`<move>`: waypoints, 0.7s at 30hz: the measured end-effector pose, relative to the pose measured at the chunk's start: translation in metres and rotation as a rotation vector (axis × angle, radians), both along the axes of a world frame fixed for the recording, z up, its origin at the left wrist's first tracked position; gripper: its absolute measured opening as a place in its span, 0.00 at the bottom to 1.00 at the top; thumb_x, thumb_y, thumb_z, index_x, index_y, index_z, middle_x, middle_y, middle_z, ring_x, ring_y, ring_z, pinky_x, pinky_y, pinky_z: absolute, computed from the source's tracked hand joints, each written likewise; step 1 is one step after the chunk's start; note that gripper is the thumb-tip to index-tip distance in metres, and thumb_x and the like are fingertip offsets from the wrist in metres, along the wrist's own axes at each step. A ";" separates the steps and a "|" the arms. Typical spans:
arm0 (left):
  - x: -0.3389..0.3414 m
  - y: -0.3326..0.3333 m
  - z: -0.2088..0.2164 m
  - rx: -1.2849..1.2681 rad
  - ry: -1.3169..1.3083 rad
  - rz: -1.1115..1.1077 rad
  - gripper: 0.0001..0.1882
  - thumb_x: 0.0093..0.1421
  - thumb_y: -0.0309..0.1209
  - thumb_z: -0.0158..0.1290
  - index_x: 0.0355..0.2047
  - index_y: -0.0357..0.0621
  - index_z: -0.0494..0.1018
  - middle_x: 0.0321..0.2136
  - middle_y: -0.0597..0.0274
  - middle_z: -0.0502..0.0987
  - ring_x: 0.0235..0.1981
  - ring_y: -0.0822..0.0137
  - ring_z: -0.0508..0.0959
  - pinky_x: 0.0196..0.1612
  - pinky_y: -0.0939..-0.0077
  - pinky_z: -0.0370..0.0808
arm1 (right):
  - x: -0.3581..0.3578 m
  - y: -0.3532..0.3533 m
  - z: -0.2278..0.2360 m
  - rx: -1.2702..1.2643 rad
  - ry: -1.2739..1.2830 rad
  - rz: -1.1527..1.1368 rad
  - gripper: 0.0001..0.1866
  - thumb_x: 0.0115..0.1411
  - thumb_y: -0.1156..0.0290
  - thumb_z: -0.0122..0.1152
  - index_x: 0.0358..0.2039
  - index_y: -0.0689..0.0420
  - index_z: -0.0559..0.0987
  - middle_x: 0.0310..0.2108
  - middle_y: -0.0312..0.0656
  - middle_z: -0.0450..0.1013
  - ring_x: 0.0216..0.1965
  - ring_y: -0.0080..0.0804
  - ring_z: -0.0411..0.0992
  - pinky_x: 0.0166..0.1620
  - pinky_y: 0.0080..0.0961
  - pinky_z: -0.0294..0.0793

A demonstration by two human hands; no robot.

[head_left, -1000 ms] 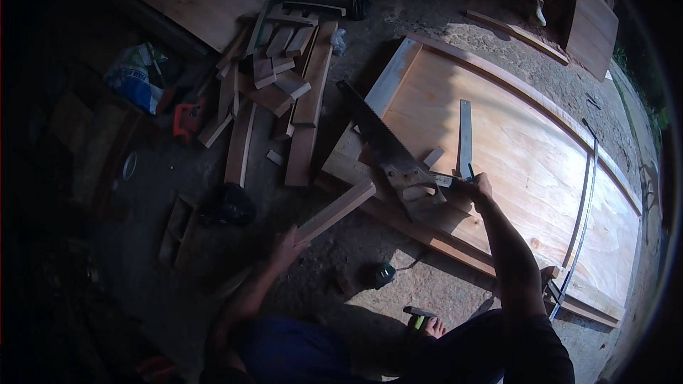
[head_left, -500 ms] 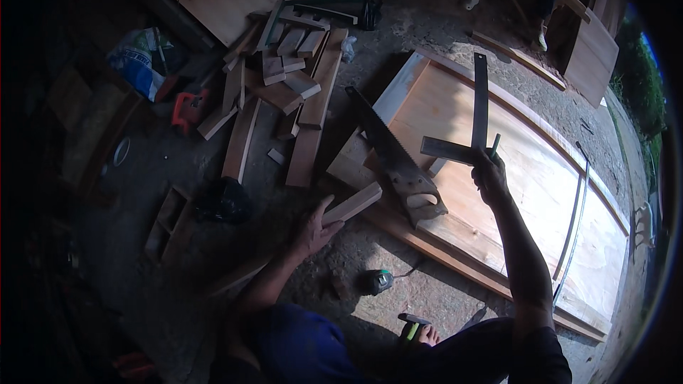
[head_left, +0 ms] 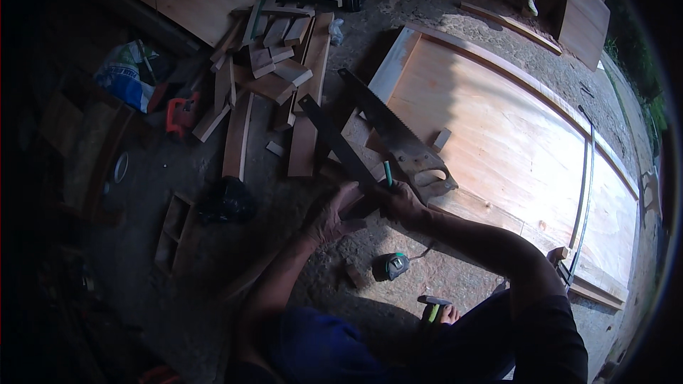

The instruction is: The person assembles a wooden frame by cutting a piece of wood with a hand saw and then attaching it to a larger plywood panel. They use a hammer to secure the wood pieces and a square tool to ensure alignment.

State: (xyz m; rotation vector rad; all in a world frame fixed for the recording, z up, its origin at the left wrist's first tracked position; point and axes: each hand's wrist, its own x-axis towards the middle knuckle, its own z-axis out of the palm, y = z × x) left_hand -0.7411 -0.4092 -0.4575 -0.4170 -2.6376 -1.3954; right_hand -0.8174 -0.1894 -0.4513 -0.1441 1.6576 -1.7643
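Observation:
My right hand [head_left: 404, 204] is closed round the stock of a try square, whose dark metal blade [head_left: 334, 140] slants up to the left. A green pencil [head_left: 388, 173] stands up between the same fingers. Right beside it, my left hand [head_left: 336, 219] is wrapped round a short wooden block, now mostly hidden in shadow behind the fingers and the square. Just beyond both hands a handsaw [head_left: 391, 134] lies across the corner of a framed wooden panel [head_left: 491, 135], its wooden handle nearest to my right hand.
A tape measure [head_left: 391, 265] lies on the ground before me. Timber offcuts [head_left: 274, 75] are heaped at the far left, near a red tool [head_left: 181, 114] and a black plastic bag [head_left: 226, 200]. Another person's foot [head_left: 532, 4] shows at the far right. A thin curved strip [head_left: 585, 185] crosses the panel.
My right hand has come down and left, bringing the square and pencil from above the panel to the block. My left hand still holds the block, which has turned into shadow.

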 end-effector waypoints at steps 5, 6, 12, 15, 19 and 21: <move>0.000 0.003 0.016 -0.306 -0.017 -0.010 0.49 0.50 0.48 0.71 0.69 0.49 0.62 0.66 0.43 0.66 0.66 0.47 0.68 0.65 0.58 0.68 | -0.006 -0.006 0.005 0.010 0.011 -0.027 0.19 0.69 0.53 0.61 0.37 0.59 0.81 0.23 0.36 0.75 0.18 0.20 0.68 0.19 0.20 0.64; 0.001 0.004 0.015 -0.308 -0.038 0.005 0.47 0.50 0.47 0.71 0.68 0.49 0.63 0.66 0.43 0.65 0.66 0.46 0.68 0.65 0.58 0.69 | -0.005 -0.004 0.009 0.039 0.020 -0.004 0.19 0.68 0.53 0.62 0.37 0.60 0.81 0.23 0.37 0.75 0.18 0.20 0.68 0.20 0.20 0.64; 0.001 0.008 -0.001 -0.240 -0.026 0.050 0.41 0.53 0.46 0.67 0.67 0.55 0.68 0.67 0.44 0.65 0.66 0.48 0.69 0.63 0.58 0.72 | -0.003 0.004 0.004 0.022 0.012 0.057 0.21 0.65 0.52 0.66 0.35 0.60 0.82 0.23 0.36 0.75 0.18 0.18 0.66 0.21 0.19 0.61; -0.001 0.009 0.000 -0.229 -0.023 0.042 0.41 0.53 0.46 0.67 0.66 0.54 0.68 0.66 0.43 0.65 0.66 0.48 0.69 0.63 0.59 0.72 | -0.006 0.004 -0.005 0.023 -0.018 0.046 0.20 0.65 0.53 0.66 0.36 0.60 0.82 0.23 0.35 0.74 0.19 0.18 0.65 0.22 0.19 0.60; -0.001 0.008 0.002 -0.239 -0.057 0.043 0.41 0.53 0.46 0.67 0.66 0.54 0.68 0.66 0.43 0.65 0.66 0.47 0.68 0.63 0.60 0.71 | -0.008 0.003 -0.005 -0.001 -0.012 0.057 0.19 0.65 0.54 0.66 0.35 0.60 0.82 0.23 0.35 0.74 0.19 0.18 0.65 0.22 0.19 0.60; -0.001 0.009 0.003 -0.232 -0.066 0.046 0.41 0.53 0.46 0.67 0.66 0.53 0.68 0.66 0.42 0.65 0.66 0.47 0.68 0.64 0.60 0.71 | -0.009 0.003 -0.005 0.000 -0.001 0.066 0.19 0.65 0.54 0.66 0.35 0.60 0.82 0.23 0.35 0.74 0.19 0.18 0.65 0.22 0.19 0.60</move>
